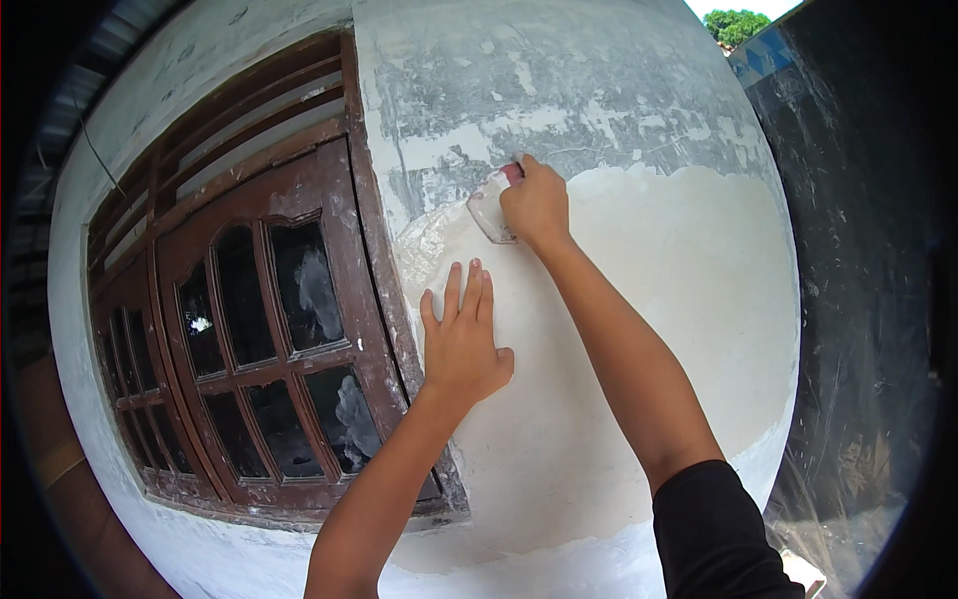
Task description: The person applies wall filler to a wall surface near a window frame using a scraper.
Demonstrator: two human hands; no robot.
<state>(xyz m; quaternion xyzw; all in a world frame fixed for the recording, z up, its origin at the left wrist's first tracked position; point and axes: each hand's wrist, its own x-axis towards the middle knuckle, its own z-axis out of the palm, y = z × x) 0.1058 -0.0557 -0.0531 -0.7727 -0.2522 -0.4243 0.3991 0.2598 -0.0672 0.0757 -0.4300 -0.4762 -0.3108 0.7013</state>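
My right hand grips a flat scraper with a reddish handle and a smeared, pale blade. The blade lies against the wall near the upper edge of a smooth cream coating, just below a patchy grey band. Lower and to the left, my left hand is open, fingers spread over the coated wall beside the window frame. A wet-looking, textured patch of the coating shows above my left fingertips.
A brown wooden window with dark glass panes and slats above fills the left side of the wall. A dark, smudged panel stands at the right, with a tree above it. Corrugated roofing shows at the upper left.
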